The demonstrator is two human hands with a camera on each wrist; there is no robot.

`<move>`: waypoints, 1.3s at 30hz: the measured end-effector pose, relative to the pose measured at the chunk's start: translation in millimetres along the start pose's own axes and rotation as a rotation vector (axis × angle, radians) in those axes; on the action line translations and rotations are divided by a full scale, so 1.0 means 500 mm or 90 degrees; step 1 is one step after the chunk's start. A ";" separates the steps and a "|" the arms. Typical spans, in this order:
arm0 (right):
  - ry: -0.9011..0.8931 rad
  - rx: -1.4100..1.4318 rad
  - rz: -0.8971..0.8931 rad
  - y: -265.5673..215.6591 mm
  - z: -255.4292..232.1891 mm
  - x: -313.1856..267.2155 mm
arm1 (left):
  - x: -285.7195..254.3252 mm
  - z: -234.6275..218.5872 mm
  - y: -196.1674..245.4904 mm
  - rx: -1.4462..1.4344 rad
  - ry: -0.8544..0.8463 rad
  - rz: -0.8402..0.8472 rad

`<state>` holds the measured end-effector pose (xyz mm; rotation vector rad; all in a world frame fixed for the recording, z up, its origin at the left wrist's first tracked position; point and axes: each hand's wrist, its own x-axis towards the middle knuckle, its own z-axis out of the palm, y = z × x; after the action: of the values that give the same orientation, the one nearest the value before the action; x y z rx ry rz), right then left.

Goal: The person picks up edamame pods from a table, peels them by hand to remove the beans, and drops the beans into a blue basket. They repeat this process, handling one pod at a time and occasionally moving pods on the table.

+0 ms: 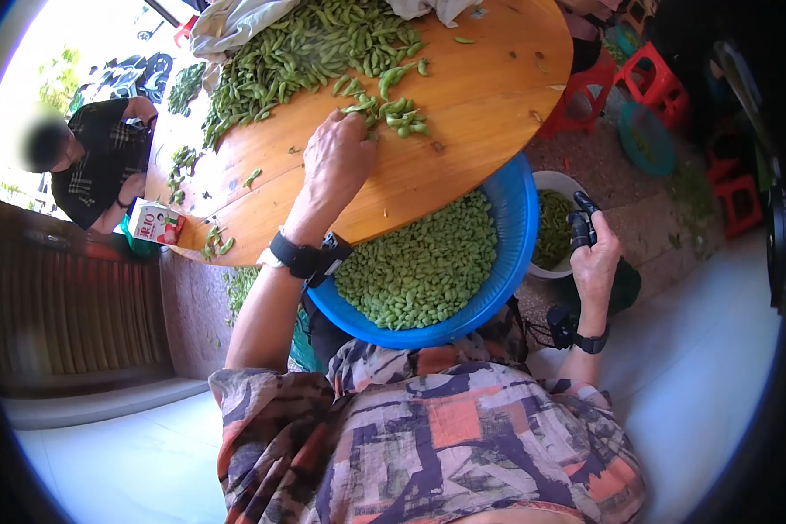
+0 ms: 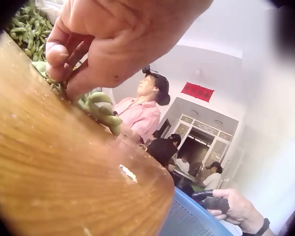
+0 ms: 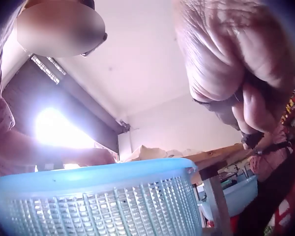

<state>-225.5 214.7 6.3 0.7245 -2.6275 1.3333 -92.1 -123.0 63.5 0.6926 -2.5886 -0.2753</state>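
Observation:
On the wooden table, my left hand (image 1: 339, 157) reaches to a small cluster of green soybean pods (image 1: 402, 117). In the left wrist view its thumb and fingers pinch at a pod (image 2: 53, 78), mostly hidden by the fingertips, with curved pods lying close beside. My right hand (image 1: 596, 266) hovers by a white bucket (image 1: 574, 181) of green pods or husks. Black covers (image 1: 580, 229) sit on its thumb and a finger, and nothing shows in its grasp. Between my arms a blue basket (image 1: 520, 253) holds many shelled green beans (image 1: 419, 271).
A large heap of pods (image 1: 310, 52) covers the far part of the round table (image 1: 489, 87). A carton (image 1: 155, 223) stands near its left edge, beside a seated person (image 1: 100, 157). Red stools (image 1: 653, 83) and a teal basin (image 1: 646, 138) are on the floor at right.

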 end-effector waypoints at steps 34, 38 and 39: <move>-0.387 0.356 0.000 -0.185 0.103 -0.048 | -0.125 -0.112 -0.045 -0.164 0.209 -0.136; -0.422 0.421 0.007 -0.206 0.092 -0.049 | -0.202 -0.092 0.073 -0.782 -0.170 -0.232; -0.420 0.419 0.012 -0.205 0.092 -0.052 | -0.221 -0.072 0.097 -0.814 -0.182 -0.249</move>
<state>-150.0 136.9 45.3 1.4316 -2.5819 2.3376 -10.4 -27.5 69.0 0.6208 -1.8431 -1.9911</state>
